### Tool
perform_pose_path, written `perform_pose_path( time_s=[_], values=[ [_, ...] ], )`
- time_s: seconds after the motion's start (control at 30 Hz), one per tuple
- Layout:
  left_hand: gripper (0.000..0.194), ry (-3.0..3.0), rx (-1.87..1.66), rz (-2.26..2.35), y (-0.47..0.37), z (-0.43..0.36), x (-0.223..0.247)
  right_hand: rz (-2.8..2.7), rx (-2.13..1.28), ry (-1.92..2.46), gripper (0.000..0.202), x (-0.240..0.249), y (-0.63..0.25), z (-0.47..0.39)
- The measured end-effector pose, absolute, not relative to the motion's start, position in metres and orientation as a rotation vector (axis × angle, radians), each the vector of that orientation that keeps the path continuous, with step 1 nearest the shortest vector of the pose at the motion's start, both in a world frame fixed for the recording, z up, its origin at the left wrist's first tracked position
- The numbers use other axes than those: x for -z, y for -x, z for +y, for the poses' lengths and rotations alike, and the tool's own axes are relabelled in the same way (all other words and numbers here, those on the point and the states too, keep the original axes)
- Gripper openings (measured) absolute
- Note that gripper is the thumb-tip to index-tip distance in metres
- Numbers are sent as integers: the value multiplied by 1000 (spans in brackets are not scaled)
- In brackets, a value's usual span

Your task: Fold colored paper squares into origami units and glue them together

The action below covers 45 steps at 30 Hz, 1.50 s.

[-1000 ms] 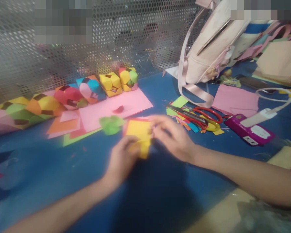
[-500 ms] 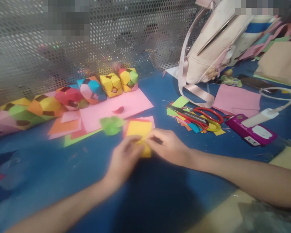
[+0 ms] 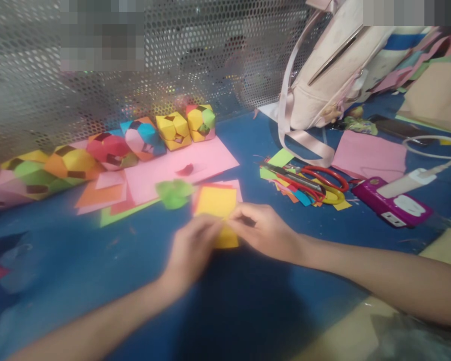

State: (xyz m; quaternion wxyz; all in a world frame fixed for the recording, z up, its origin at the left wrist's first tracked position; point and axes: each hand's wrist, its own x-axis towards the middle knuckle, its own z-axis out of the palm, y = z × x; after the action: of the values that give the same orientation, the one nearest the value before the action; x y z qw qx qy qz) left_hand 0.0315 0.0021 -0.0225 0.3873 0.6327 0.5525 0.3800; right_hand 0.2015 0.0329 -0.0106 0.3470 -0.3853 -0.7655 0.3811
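My left hand [image 3: 193,245] and my right hand [image 3: 263,229] meet fingertip to fingertip over a small piece of yellow paper [image 3: 226,240], both pinched on it. The fingers cover its middle, so any fold there is hidden. Just beyond lies a yellow sheet [image 3: 217,199], on top of red and pink sheets; I cannot tell whether it is separate from the piece in my fingers. A folded green paper piece [image 3: 174,194] rests left of that stack, close to my left hand.
Several folded paper balls [image 3: 173,131] line the perforated metal panel [image 3: 195,55]. Pink sheets [image 3: 180,168] lie before them. To the right are red-handled scissors [image 3: 325,178] on paper scraps, a purple power strip [image 3: 393,203] with a white plug, and a pale bag [image 3: 323,95].
Both hands stay pinched together over the yellow paper. The left fingers have shifted slightly, and the lower yellow part shows a little more. The whole view has moved marginally.
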Motion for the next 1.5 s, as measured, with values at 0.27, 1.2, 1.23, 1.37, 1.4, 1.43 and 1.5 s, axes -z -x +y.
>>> perform_pose_path(
  time_s=[0.27,1.2,1.23,1.37,1.4,1.43,1.5],
  values=[
    [17,-1648,-984,1361,-30,1,23,-1985,-963,1000,14,12,-201,33],
    [17,-1625,-920,1350,-31,1,23,-2132,-498,700,14,16,-202,35],
    [17,-1637,-925,1351,-31,0,23,-2129,-527,694,13,15,-202,35],
    [16,-1686,-930,1316,-30,1,25,-2150,-525,667,11,18,-203,36],
    [15,-1694,-924,1306,-30,1,26,-2168,-469,665,13,18,-203,37],
    [14,-1699,-923,1303,-30,2,27,-2192,-397,662,15,19,-203,38],
    [12,-1703,-943,1312,-30,2,28,-2240,-250,645,17,20,-203,39]
  ],
)
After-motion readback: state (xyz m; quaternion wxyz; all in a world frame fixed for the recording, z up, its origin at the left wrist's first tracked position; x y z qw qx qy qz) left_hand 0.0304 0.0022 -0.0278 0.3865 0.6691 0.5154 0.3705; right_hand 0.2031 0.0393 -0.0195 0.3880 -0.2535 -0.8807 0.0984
